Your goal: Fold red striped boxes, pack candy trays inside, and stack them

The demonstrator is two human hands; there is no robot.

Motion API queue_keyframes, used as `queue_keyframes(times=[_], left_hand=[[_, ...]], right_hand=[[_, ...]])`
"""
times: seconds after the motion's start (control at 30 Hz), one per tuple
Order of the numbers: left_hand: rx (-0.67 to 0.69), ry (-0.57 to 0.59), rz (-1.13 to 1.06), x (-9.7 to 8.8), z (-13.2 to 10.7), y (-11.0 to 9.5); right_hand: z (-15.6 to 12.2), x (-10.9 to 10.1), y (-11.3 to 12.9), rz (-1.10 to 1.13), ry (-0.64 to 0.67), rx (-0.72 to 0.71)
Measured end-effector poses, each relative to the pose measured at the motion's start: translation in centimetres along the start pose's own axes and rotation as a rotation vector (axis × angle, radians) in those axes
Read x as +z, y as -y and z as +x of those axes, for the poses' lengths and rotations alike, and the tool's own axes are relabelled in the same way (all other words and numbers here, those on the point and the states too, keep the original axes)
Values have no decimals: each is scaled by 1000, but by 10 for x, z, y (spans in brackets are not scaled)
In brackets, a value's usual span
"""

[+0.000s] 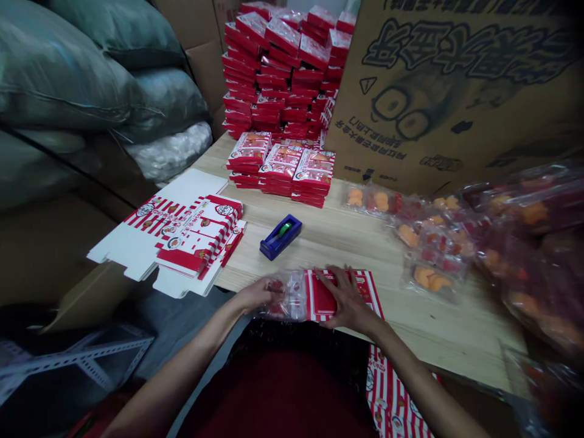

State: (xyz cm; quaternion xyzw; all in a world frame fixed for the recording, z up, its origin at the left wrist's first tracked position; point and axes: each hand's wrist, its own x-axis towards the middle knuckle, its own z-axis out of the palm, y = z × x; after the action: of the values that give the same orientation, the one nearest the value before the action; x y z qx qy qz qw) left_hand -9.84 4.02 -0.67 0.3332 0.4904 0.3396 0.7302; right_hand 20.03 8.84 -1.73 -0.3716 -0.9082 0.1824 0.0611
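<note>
At the table's near edge, my left hand has its fingers closed on a clear plastic pack with reddish contents. The pack's right end meets the left end of a red-and-white box; how far it reaches inside is hidden. My right hand grips that box from above, its fingers spread over the red face and its thumb by the near edge. Beyond my hands lies a blue tape dispenser with a green core.
Flat cartons overhang the table's left edge. Packed boxes stand in short stacks and a tall pile behind. A big cardboard carton fills the back right. Clear packs with orange pieces are heaped at right; green sacks lie left.
</note>
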Motion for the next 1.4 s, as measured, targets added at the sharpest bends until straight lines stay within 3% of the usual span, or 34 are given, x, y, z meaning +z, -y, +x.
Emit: queue_keyframes(times=[0.1, 0.27, 0.37, 0.53, 0.63, 0.77, 0.9, 0.97, 1.07, 1.13, 1.27, 1.4], left_hand=[[-9, -38, -21, 5, 1, -6], [109, -166, 13, -4, -28, -32], [153, -168, 81, -1, -39, -43], [216, -68, 246, 27, -36, -50], [338, -79, 502, 46, -30, -54], [441, -55, 801, 62, -13, -66], [473, -3, 868, 77, -3, -84], [595, -73, 830, 88, -10, -94], [826, -348, 622, 107, -27, -102], [830, -404, 473, 118, -32, -98], [572, -46, 309, 124, -22, -77], [499, 128, 354, 108, -11, -75]], right_hand=[[-4, -3, -1, 11, -50, 41], [-13, -12, 11, -3, -149, 93], [-14, -14, 27, 3, -212, 67], [-6, -7, 55, 27, -338, 19], [0, -4, 66, 37, -379, 17], [1, -5, 72, 85, -419, 108], [2, -13, 68, 139, -478, 199], [3, -22, 64, 152, -549, 262], [5, -37, 64, 248, -738, 396], [5, -43, 72, 341, -888, 480], [-5, -36, 94, 485, -982, 552], [-24, -37, 93, 780, -972, 512]])
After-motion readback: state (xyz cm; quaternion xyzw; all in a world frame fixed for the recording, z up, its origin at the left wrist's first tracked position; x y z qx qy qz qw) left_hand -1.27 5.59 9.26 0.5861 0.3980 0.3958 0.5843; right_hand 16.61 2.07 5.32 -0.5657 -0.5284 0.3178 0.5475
